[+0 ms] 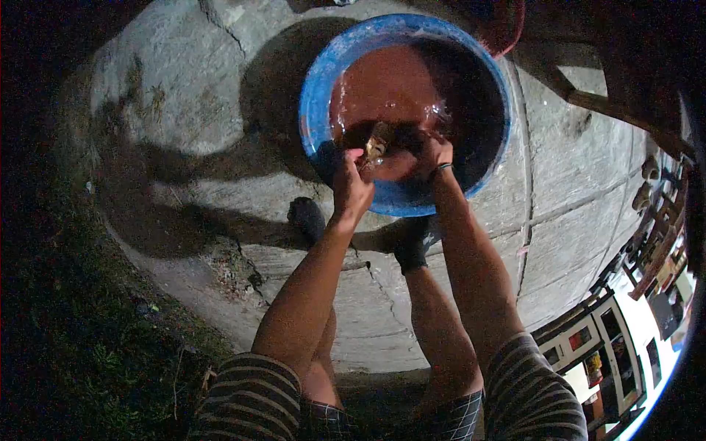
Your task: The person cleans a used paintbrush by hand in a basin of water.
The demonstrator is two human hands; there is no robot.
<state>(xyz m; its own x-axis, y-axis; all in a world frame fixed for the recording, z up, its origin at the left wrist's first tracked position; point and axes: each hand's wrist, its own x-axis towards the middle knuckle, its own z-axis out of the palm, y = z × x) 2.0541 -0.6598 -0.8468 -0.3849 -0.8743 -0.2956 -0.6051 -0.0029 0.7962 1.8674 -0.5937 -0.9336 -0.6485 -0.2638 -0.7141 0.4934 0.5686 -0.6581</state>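
Note:
A round blue tub (314,94) stands on the concrete, holding reddish-brown liquid (386,77). My left hand (353,185) is at the tub's near left rim, its fingers closed on a small wet, yellowish-brown object (377,143) that I cannot make out. Over the liquid, right of that object, is my right hand (437,153), with a dark band at the wrist. Its fingers are bent and partly in shadow, and whether they hold anything is hidden.
Cracked concrete (191,81) surrounds the tub. My dark-shod feet (306,219) are just below it. Dark plants (110,367) grow at lower left. A wooden beam (625,112) lies at upper right, and a white door frame (618,345) shows at lower right.

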